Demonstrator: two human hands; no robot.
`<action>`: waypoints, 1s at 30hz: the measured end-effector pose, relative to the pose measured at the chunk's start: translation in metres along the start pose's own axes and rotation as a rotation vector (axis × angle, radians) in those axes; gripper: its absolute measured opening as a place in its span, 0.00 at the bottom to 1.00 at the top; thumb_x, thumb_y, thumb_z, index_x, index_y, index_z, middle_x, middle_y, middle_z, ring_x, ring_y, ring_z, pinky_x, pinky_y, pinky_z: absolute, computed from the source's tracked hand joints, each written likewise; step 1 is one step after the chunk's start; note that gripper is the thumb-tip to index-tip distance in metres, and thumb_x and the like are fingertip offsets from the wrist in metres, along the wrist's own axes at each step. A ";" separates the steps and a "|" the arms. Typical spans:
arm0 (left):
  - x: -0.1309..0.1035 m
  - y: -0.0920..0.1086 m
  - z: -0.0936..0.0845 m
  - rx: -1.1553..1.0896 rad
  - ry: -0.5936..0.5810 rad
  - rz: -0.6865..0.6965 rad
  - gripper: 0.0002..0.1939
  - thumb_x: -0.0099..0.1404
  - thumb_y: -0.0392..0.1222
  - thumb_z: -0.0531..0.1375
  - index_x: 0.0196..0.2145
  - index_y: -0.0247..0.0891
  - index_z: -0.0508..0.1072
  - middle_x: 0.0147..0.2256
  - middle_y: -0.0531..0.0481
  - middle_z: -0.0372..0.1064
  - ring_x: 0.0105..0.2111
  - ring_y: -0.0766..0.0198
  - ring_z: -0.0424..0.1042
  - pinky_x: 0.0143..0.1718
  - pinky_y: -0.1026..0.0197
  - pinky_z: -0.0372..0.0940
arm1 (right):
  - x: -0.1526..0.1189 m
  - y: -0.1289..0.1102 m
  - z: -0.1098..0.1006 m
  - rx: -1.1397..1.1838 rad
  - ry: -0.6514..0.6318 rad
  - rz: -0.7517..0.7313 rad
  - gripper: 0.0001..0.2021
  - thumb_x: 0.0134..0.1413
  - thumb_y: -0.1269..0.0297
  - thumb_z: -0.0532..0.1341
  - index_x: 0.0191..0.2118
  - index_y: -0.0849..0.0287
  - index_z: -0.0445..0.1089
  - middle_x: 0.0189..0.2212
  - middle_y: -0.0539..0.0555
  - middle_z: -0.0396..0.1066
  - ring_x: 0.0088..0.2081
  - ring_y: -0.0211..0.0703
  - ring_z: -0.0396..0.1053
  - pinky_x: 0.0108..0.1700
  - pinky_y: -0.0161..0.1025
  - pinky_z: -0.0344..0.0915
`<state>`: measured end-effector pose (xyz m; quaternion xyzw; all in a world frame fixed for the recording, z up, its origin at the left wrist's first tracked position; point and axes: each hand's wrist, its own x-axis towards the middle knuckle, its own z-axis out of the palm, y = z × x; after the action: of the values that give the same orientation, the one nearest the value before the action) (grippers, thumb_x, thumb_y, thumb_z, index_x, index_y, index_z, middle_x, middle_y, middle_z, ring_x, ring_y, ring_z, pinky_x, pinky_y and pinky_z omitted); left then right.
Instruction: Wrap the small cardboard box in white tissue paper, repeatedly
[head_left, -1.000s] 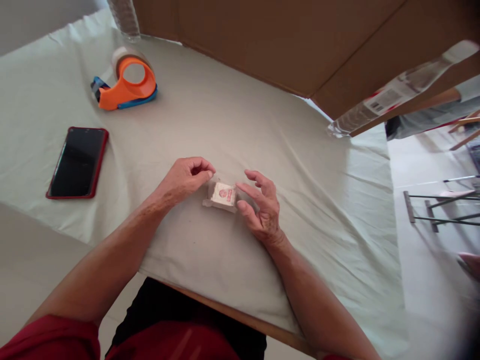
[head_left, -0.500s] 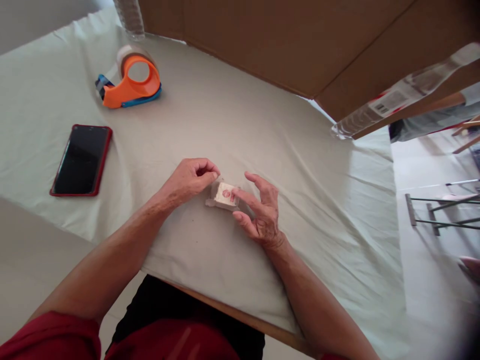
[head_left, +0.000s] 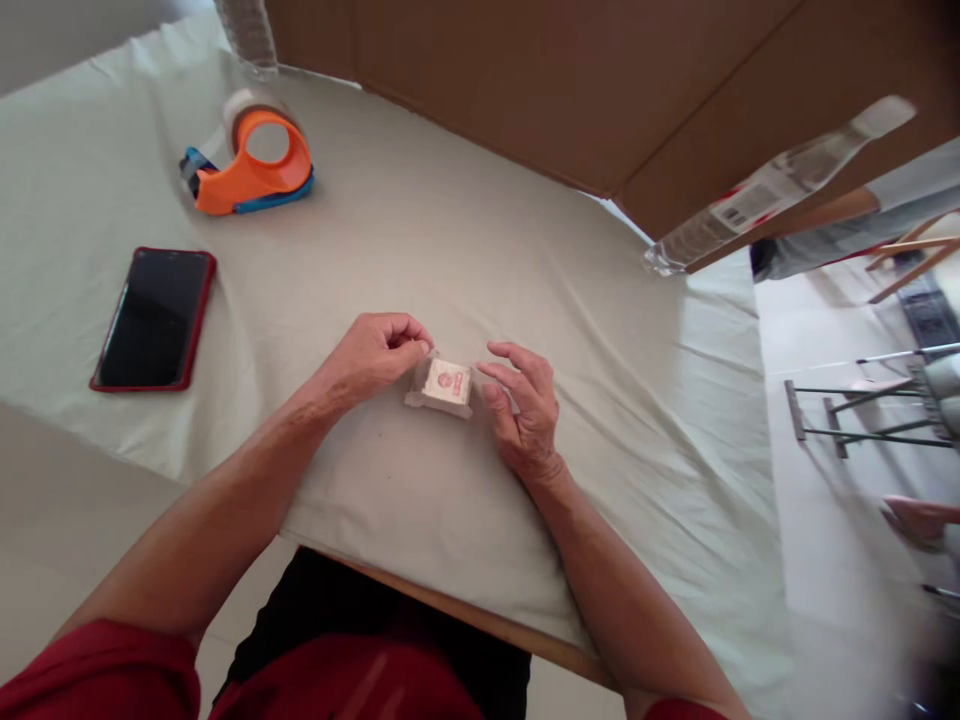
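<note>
A small pale block with a red print (head_left: 448, 382) lies on the cloth, in a clear wrapper (head_left: 416, 399) whose edge sticks out on its near side. My left hand (head_left: 382, 350) is closed in a pinch at the far left corner of the wrapper; its fingertips seem to grip the plastic there. To the right of the block, my right hand (head_left: 523, 400) is open, thumb and fingers apart and curved toward it. Nothing is in the right hand, and a small gap separates it from the block.
An orange and blue tape dispenser (head_left: 259, 170) and a red-cased phone (head_left: 154, 320) lie to the left on the pale cloth (head_left: 420, 250). At the back stands a cardboard panel (head_left: 480, 90), with plastic bottles (head_left: 772, 190) leaning on it. Another person's limb (head_left: 840, 240) shows beyond.
My right hand has drawn back from the block, its index finger no longer over the print. The left hand keeps its pinch. The whole view has shifted slightly.
</note>
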<state>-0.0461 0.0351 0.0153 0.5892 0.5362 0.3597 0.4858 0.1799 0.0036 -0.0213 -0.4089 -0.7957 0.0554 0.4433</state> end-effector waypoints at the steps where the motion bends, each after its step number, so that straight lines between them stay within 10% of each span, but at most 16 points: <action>1: 0.000 0.000 0.000 -0.003 -0.011 -0.001 0.13 0.56 0.47 0.60 0.30 0.34 0.77 0.22 0.54 0.66 0.24 0.68 0.59 0.26 0.64 0.53 | 0.002 0.000 0.000 -0.013 0.002 0.000 0.12 0.68 0.67 0.56 0.49 0.51 0.75 0.51 0.58 0.76 0.52 0.51 0.72 0.55 0.52 0.66; 20: 0.001 -0.003 0.004 -0.029 -0.114 -0.018 0.08 0.51 0.40 0.58 0.29 0.35 0.74 0.21 0.56 0.65 0.22 0.69 0.59 0.23 0.65 0.52 | 0.063 -0.032 -0.018 -0.563 -0.525 -0.404 0.15 0.70 0.68 0.56 0.31 0.56 0.75 0.31 0.53 0.77 0.35 0.43 0.64 0.46 0.46 0.52; 30: 0.004 -0.003 0.004 -0.010 -0.122 -0.011 0.07 0.51 0.40 0.58 0.28 0.35 0.73 0.23 0.55 0.68 0.24 0.68 0.63 0.25 0.64 0.56 | 0.074 -0.016 -0.009 -0.440 -0.580 -0.032 0.07 0.62 0.69 0.56 0.34 0.58 0.71 0.32 0.56 0.76 0.36 0.47 0.66 0.44 0.45 0.54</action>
<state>-0.0421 0.0382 0.0113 0.6047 0.5070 0.3232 0.5224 0.1565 0.0427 0.0404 -0.4492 -0.8876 -0.0104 0.1012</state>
